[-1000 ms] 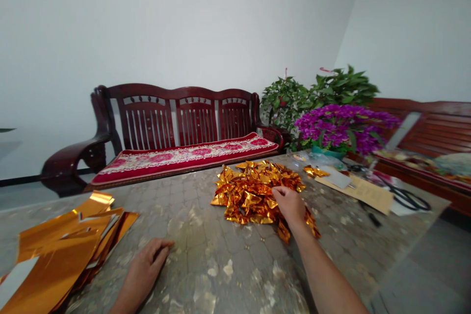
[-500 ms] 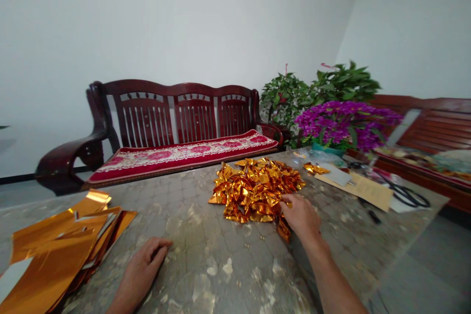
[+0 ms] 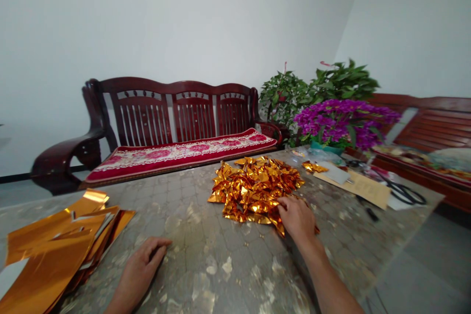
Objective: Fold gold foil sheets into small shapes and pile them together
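A heap of folded gold foil paper pieces (image 3: pixel 253 189) lies in the middle of the patterned table (image 3: pixel 198 245). My right hand (image 3: pixel 300 218) is at the heap's near right edge, its fingers curled down onto the foil pieces. Bits of gold foil show on both sides of that hand; the fingertips are partly hidden. My left hand (image 3: pixel 143 265) rests on the tabletop, holding nothing, with thumb and forefinger a little apart. To its left lies a loose stack of flat gold foil sheets (image 3: pixel 55 255), some showing white undersides.
At the right end of the table are a brown envelope (image 3: pixel 368 190), a black cable loop (image 3: pixel 406 194), a small black object (image 3: pixel 372 214) and one separate foil cluster (image 3: pixel 313 167). Purple flowers (image 3: pixel 346 120) stand behind. Beyond the table is a wooden bench (image 3: pixel 195 117).
My right hand has shifted slightly at the heap's edge, and a foil piece near it now sits closer to the heap. My left hand stays put. The view has turned very slightly.
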Available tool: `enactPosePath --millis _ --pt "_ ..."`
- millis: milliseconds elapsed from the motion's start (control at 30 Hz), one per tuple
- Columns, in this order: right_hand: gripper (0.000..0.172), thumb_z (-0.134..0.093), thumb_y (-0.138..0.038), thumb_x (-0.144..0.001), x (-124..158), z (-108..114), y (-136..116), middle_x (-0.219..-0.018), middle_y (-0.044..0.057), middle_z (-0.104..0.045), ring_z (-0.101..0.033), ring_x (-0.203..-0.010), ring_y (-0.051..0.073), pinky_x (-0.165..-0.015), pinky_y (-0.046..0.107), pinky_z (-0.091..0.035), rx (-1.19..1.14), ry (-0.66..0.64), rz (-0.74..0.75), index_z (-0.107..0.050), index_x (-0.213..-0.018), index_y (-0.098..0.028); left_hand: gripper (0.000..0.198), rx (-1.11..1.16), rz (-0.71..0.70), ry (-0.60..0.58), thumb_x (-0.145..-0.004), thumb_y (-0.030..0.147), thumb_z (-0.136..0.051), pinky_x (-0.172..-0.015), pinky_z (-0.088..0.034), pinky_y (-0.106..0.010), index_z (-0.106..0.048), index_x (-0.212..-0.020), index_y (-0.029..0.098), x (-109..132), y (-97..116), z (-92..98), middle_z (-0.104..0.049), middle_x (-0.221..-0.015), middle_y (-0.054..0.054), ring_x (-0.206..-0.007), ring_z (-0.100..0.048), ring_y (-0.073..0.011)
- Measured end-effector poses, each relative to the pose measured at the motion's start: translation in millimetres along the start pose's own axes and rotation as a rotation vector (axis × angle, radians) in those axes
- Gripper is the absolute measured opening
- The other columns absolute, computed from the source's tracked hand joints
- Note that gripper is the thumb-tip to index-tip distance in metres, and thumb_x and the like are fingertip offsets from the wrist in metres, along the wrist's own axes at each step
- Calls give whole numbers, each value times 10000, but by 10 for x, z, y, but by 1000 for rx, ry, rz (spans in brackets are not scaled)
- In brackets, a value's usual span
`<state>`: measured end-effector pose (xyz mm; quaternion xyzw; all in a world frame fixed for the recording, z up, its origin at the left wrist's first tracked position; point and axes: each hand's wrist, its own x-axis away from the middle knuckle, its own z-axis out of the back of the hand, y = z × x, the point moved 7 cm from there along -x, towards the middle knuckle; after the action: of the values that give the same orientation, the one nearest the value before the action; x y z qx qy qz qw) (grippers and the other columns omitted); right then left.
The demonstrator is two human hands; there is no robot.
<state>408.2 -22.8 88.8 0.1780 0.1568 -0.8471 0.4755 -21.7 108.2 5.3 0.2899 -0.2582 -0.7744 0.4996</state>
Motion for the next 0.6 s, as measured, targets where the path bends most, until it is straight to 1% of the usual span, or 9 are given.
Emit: enactPosePath --millis 100,200,267,367,467,533,600 --pt "204 -591 -207 -869 17 12 19 -977 25 -746 -628 -874 220 -740 316 -426 -7 90 38 -755 -980 -257 308 -3 3 0 -835 451 -481 -865 -521 -371 -722 -886 265 7 -6 -4 -737 -910 -5 -933 -683 -248" --pt "177 -610 -197 -865 70 89 46 -933 24 -739 -607 -845 220 -738 317 -418 -20 221 69 -750 -962 -244 321 8 6 3 -839 467 -481 -875 -517 -381 -723 -903 267 11 -15 -8 -737 -924 -7 -942 -680 -253" --pt "173 -612 -187 -867 134 195 54 -909 21 -733 -597 -831 215 -743 313 -420 -46 341 94 -745 -966 -238 321 21 5 -1 -835 472 -489 -884 -514 -389 -726 -902 266 11 -23 -10 -738 -924 -10 -948 -678 -259" --pt "180 -600 -167 -889 263 410 26 -918 28 -730 -598 -833 201 -771 305 -438 -110 549 147 -735 -996 -218 310 56 9 2 -814 482 -517 -895 -510 -395 -729 -890 269 11 -41 2 -742 -920 -12 -953 -676 -267" --pt "174 -633 -146 -880 383 602 -90 -903 35 -731 -610 -820 190 -792 307 -459 -166 700 244 -730 -1009 -209 310 127 64 39 -775 504 -563 -890 -513 -399 -734 -891 274 17 -59 37 -750 -928 -9 -952 -677 -274" --pt "183 -666 -127 -857 447 692 -217 -888 37 -730 -618 -810 186 -797 312 -471 -218 751 320 -728 -1006 -214 323 201 128 70 -739 519 -600 -852 -527 -393 -737 -889 267 33 -32 50 -754 -907 -9 -914 -683 -274" --pt "203 -683 -105 -842 508 755 -369 -885 42 -729 -627 -809 182 -795 315 -482 -292 774 386 -723 -1008 -215 354 306 171 56 -704 539 -645 -772 -542 -365 -734 -873 241 60 92 18 -749 -830 -14 -822 -684 -258"
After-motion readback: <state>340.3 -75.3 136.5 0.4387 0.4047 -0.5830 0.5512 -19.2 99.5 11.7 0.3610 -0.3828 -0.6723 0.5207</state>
